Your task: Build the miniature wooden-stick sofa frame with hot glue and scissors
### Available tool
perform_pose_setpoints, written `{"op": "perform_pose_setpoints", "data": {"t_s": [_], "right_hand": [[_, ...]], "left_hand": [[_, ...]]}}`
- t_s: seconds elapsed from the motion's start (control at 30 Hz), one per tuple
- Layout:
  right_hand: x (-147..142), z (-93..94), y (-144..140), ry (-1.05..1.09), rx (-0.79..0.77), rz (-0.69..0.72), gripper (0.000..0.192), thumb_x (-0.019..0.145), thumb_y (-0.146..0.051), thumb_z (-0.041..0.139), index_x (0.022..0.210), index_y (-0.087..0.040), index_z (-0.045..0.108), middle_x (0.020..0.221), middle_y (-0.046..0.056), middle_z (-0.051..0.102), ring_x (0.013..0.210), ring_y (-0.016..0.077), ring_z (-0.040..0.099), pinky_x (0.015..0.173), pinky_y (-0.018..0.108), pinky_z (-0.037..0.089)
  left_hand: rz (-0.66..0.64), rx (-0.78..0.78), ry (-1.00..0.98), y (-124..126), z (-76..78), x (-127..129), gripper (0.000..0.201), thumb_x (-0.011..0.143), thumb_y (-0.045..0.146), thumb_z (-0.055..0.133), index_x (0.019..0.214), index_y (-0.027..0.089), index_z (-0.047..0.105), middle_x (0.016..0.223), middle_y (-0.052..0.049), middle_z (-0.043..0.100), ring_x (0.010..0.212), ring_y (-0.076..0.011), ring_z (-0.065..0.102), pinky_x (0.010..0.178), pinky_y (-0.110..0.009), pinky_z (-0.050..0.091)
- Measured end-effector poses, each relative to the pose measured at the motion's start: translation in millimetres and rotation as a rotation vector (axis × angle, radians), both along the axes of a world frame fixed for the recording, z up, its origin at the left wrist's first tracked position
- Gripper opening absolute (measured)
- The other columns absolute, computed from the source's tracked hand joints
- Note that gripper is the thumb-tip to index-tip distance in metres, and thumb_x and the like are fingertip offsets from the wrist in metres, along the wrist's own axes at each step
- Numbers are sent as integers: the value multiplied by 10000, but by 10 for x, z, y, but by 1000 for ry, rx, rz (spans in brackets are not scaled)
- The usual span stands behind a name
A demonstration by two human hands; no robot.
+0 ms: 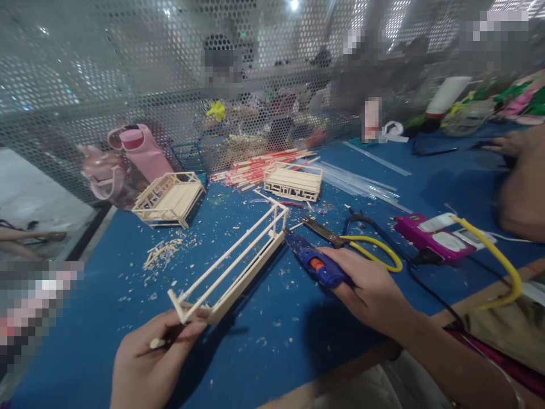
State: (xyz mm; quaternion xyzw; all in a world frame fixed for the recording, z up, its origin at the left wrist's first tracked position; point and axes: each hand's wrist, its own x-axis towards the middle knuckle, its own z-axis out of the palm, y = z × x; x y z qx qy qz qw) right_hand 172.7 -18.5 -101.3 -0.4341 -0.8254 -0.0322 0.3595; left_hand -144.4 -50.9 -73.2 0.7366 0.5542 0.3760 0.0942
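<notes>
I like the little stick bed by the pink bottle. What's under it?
The little stick bed stands on the blue table, with wood chips scattered just in front. Its slats hide whatever lies directly beneath, so that part can't be seen.

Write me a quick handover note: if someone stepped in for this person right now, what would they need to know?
Left hand: grips the near end of a long stick frame and a loose stick.
Right hand: holds a blue glue gun, nozzle at the frame's far end.
On the blue table: two finished-looking stick beds, spare sticks, scissors, power strip.
Done: frame rails joined.
Left: it looks barer than the beds, so likely more gluing.
</notes>
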Motion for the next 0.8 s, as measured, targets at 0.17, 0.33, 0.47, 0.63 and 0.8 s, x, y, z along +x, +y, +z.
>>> {"op": "perform_pose_setpoints", "data": {"t_s": [0.17, 0.33, 0.47, 0.63, 0.8], "right_hand": [[3, -26, -3, 5, 26, -25, 317, 899, -250, 385, 1176, -151, 504, 1016, 123, 694, 912, 214, 669, 740, 329, 545], [5, -33, 15, 26, -23, -37, 304, 897, -263, 399, 1140, -150, 542, 990, 114, 701, 900, 212, 671, 739, 323, 546], [15, 17, -35, 177, -84, -69, 272, 874, -290, 461, 1084, -165, 579, 972, 105, 700, 880, 220, 665, 731, 331, 538], [-48, 109, -277, 621, -566, 17, 371, 883, -467, 424, 734, -189, 618, 605, 44, 616, 524, 158, 556, 489, 280, 456], [-266, 108, -483, 892, -1088, 252, 467, 857, -561, 411, 733, -168, 631, 498, 21, 521, 441, 128, 459, 423, 270, 358]], "left_hand": [[122, -88, -235, -43, -43, 102, 25, 712, 258, 651, 718, 253, 675, 678, 11, 742, 601, -174, 705, 550, -188, 565], [133, -107, -414, -57, -101, 72, 254, 670, 264, 706, 897, 270, 594, 692, 14, 748, 650, -214, 716, 601, -270, 602], [44, -124, -209, -7, -83, -31, 131, 717, 313, 662, 819, 233, 682, 759, -21, 759, 697, -235, 719, 639, -287, 598], [142, -99, -213, 32, -6, 46, 197, 696, 385, 646, 700, 209, 732, 669, -31, 746, 644, -238, 708, 599, -297, 580], [172, -89, -346, 56, -22, 125, 138, 651, 331, 668, 648, 214, 741, 633, -31, 731, 627, -202, 672, 579, -283, 537]]}}
